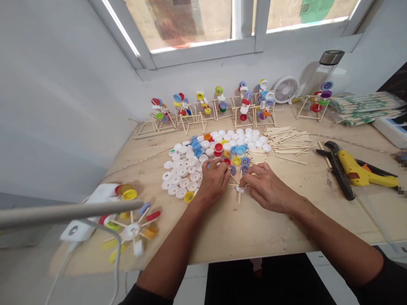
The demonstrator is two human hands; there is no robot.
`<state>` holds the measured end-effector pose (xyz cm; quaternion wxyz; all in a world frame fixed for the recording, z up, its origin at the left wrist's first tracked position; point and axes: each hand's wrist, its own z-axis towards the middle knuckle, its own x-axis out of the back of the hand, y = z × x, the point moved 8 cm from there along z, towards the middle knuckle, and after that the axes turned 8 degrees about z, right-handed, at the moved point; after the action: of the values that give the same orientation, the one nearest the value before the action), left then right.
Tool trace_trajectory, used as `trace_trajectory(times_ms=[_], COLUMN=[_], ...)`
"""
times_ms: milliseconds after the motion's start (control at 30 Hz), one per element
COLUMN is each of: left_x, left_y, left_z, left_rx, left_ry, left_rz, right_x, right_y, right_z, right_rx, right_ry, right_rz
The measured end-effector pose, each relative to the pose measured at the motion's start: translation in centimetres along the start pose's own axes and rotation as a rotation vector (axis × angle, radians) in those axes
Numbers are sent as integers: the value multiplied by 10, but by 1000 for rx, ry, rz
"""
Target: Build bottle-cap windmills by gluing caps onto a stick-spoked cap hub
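Near the middle of the wooden table (263, 237), my left hand (214, 180) and my right hand (265, 186) are close together over a small piece made of thin wooden sticks (240, 192). The fingers of my left hand are pinched on a stick end at its left side. My right hand's fingers close on the upright stick at its right. A whitish cap is partly visible beneath the sticks. White bottle caps (181, 171) spread to the left of and beyond my hands, with blue, red and yellow ones among them. A bundle of short sticks (256, 156) lies just beyond my right hand.
Loose sticks (288, 140) lie behind at right, near a yellow glue gun (359, 169) and black pliers (338, 169). Stick frames with colored caps (244, 106) line the wall. A cap wheel (132, 231), white power strip (78, 231) and grey bar (70, 214) are at left.
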<state>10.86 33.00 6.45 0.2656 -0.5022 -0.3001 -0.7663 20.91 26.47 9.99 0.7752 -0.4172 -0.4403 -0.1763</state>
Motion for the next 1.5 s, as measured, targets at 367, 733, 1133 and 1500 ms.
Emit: trace_trajectory(times_ms=[367,733,1133,1500], left_x=[11,31,24,29], left_y=[-17,9,18,10], left_z=[1,-10,-11,-12], left_rx=[108,13,-41,81], left_ry=[60,56,-21,13], left_rz=[50,-108,-34,-287], right_x=[2,8,-7,21], right_y=[3,6,4,16], right_z=[0,-2,-2,-5], right_rx=[-19,-9,-40,-75], right_ry=[27,64,-106,253], right_rz=[29,70,-31,35])
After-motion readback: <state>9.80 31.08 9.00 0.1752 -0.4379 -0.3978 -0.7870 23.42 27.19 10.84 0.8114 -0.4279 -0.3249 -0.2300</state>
